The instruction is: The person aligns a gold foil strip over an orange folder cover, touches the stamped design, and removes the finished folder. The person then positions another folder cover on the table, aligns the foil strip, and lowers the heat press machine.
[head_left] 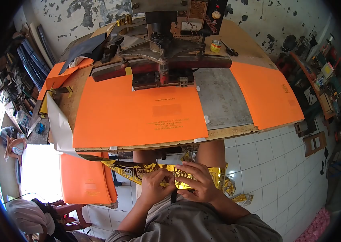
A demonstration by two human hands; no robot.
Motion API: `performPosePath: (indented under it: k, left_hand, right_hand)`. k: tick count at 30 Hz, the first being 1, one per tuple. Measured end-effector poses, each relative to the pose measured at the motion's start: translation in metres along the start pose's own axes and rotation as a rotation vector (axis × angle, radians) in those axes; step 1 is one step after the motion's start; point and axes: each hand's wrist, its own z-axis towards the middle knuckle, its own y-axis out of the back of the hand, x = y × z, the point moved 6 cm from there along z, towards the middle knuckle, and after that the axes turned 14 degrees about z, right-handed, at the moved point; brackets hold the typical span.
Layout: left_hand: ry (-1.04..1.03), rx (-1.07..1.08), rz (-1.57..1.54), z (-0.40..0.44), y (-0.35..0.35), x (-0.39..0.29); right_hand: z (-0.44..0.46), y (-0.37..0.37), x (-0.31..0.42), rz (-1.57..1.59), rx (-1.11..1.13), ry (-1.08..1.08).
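Observation:
A long strip of gold foil (126, 171) with stamped-out patterns runs from the table's left edge down across my lap. My left hand (153, 187) is closed on the foil, its fingers bent inward. Close beside it, my right hand (199, 183) grips the crumpled part of the same strip, fingers over the top and thumb below. Above my hands, an orange sheet (114, 109) printed with small gold text lies on the table, partly under the stamping press (162, 60).
Another orange sheet (267, 97) lies to the right of a grey metal plate (227, 97). A stack of orange sheets (84, 181) stands lower left. Scissors (230, 49) and a small tin (215, 46) sit at the back. Another person (31, 215) is at lower left.

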Motion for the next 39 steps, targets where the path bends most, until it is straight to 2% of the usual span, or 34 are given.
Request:
performPosePath:
  k: [22, 39]
  left_hand:
    - [-0.054, 0.018, -0.061, -0.0011, -0.0020, -0.0069]
    - [-0.040, 0.052, -0.072, -0.0010, -0.0056, -0.0048]
  right_hand:
    - [-0.0029, 0.0009, -0.0063, 0.253, -0.033, -0.022]
    - [-0.0032, 0.0055, -0.0080, 0.274, -0.089, -0.008]
